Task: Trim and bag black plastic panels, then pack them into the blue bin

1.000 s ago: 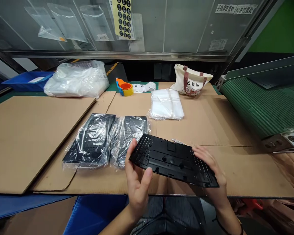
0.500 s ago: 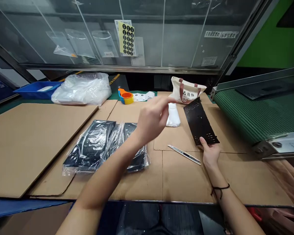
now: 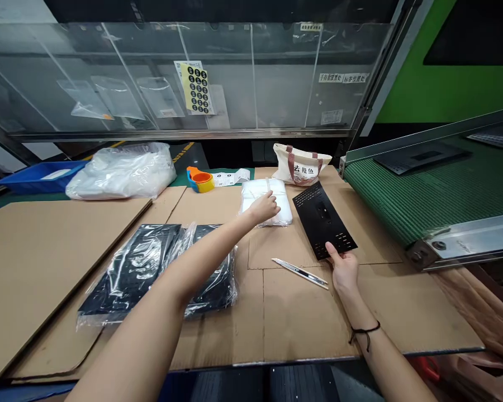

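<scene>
Right hand (image 3: 342,271), thumb and fingers clamped on the lower edge of a black perforated plastic panel (image 3: 323,220), centre right; left hand (image 3: 263,207), fingers loosely apart, touching a white polythene bag bundle (image 3: 272,191), upper centre.

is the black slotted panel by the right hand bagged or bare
Bare: the black slotted panel shows no film, unlike the wrapped panels by the left arm.

A matt black plastic panel (image 3: 324,220) up first, smooth and barely catching the light, over rough brown corrugated cardboard (image 3: 302,312). Glossy clear plastic film (image 3: 129,273) crinkles next (lots of shine on that one), a utility knife (image 3: 299,273) gleams with bright metal, the tote bag (image 3: 300,166) shows cream canvas, and the conveyor belt (image 3: 436,190) looks green and finely ribbed beside a brushed metal rail (image 3: 469,237).
</scene>
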Demonstrator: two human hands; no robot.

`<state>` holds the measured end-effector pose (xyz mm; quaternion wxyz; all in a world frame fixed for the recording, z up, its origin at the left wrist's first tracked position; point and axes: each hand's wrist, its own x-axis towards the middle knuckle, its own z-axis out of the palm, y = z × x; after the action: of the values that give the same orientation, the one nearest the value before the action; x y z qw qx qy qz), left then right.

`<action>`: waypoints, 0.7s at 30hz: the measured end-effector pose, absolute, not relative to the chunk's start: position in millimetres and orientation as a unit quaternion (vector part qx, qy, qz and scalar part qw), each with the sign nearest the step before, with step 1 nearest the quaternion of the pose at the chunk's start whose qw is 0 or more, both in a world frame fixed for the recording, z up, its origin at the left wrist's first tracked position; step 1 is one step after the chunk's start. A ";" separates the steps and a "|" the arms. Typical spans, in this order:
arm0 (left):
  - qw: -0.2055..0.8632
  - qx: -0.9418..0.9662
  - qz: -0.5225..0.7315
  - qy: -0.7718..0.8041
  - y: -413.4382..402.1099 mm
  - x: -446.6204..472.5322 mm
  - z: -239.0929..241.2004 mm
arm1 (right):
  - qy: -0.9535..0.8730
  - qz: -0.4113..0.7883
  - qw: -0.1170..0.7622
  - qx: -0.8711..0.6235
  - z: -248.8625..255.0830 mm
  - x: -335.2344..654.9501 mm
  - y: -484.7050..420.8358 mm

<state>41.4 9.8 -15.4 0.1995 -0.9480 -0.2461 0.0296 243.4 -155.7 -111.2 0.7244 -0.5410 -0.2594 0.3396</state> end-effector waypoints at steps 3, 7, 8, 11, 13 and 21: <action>0.204 -0.949 0.036 -0.239 13.1 34.4 -14.0 | -0.259 0.356 0.721 -0.536 -109.8 240.5 -157.7; 0.207 -0.946 0.031 -0.247 16.4 30.5 -14.6 | -0.255 0.364 0.720 -0.533 -107.8 240.0 -158.4; 0.206 -0.945 0.033 -0.250 17.5 29.7 -14.8 | -0.253 0.365 0.720 -0.534 -107.3 240.2 -158.2; 0.200 -0.945 0.048 -0.256 20.0 26.5 -15.9 | -0.244 0.366 0.721 -0.536 -105.9 240.7 -157.7; 0.192 -0.944 0.058 -0.261 20.4 23.9 -17.1 | -0.240 0.368 0.721 -0.535 -105.3 240.7 -157.7; 0.162 -0.919 0.084 -0.349 18.7 13.9 -18.6 | -0.239 0.375 0.722 -0.530 -105.8 240.6 -157.8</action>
<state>13.9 18.7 -18.6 0.1615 -0.9194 -0.3487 0.0836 240.6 -157.8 -105.8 0.7217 -0.5304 -0.2387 0.3754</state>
